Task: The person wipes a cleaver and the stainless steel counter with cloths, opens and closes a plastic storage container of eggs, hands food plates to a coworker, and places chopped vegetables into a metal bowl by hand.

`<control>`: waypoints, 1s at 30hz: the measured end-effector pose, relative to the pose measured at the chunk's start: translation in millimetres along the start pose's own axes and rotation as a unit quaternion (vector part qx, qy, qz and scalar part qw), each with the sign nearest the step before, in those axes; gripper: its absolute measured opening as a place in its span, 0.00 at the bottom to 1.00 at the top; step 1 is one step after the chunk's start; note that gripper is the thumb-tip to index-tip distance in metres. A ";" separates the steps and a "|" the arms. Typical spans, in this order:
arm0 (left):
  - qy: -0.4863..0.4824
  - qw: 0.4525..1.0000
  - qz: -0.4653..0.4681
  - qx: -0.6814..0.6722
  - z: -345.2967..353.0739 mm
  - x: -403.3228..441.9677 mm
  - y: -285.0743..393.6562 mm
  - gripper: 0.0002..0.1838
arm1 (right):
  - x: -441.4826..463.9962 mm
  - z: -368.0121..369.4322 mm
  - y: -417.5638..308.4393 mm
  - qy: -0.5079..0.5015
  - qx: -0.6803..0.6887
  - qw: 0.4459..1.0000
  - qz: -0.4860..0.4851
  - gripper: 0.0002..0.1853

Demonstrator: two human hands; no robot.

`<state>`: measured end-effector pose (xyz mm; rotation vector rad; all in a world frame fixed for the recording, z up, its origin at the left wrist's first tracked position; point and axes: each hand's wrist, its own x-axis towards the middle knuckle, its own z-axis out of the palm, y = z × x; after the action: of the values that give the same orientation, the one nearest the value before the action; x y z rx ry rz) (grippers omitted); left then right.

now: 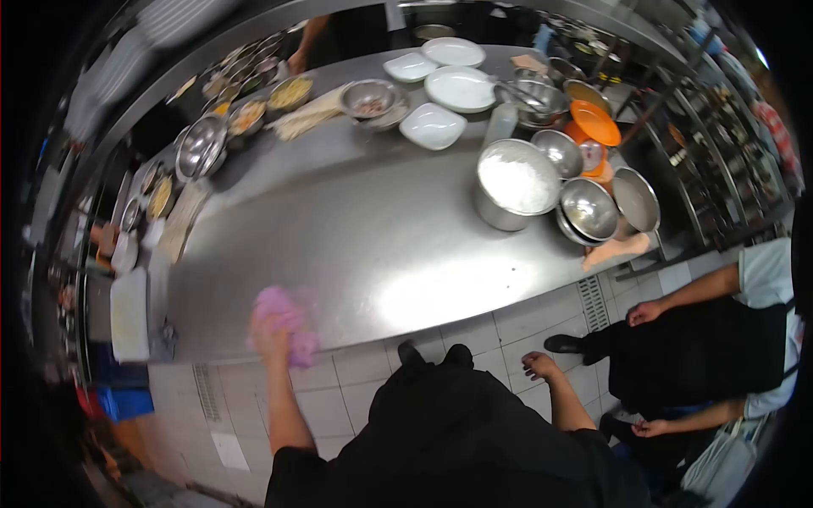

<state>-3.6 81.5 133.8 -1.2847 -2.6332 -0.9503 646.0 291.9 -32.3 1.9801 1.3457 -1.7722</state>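
Note:
Near the front left edge of the steel table (339, 229), my left hand (269, 340) presses on a pink cloth (292, 326); both are a little blurred. The cloth spreads out to the right of the fingers and reaches the table's edge. My right hand (539, 366) hangs over the tiled floor, away from the table, with its fingers curled loosely and nothing visible in them.
A pot of white contents (518, 182), steel bowls (589, 210) and an orange lid (595, 124) stand at the right. White plates (460, 89) sit at the back. A white board (129, 315) lies at the left. A co-worker in a dark apron (694, 356) stands at the right.

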 end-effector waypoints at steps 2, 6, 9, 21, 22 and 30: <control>0.072 0.992 -0.106 0.020 -24.0 16.5 -61.8 0.18 | -19.2 2.5 -38.6 -0.059 -0.032 0.998 -0.008 0.13; 0.120 0.987 -0.102 -0.031 -74.1 75.3 -100.4 0.17 | -111.3 -23.1 -176.4 -0.237 -0.091 0.960 -0.115 0.15; 0.257 0.961 -0.085 0.050 -83.2 106.1 -102.8 0.20 | -159.0 -67.8 -285.8 -0.180 -0.115 0.945 -0.249 0.19; 0.192 0.932 -0.291 0.104 3.3 -19.4 54.7 0.12 | 81.9 -288.1 -694.0 0.421 -0.268 0.677 -0.542 0.14; 0.182 0.927 -0.314 0.094 24.8 -49.6 78.8 0.11 | 119.1 -304.7 -721.7 0.392 -0.380 0.657 -0.520 0.16; -0.136 0.883 -0.429 0.134 176.1 -352.7 198.8 0.13 | 294.9 -335.3 -813.7 0.396 -0.545 0.696 -0.247 0.16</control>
<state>407.3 26.1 -18.0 -0.1370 -3.4474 -0.4019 288.8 1127.6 156.2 1.6041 2.4725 0.2222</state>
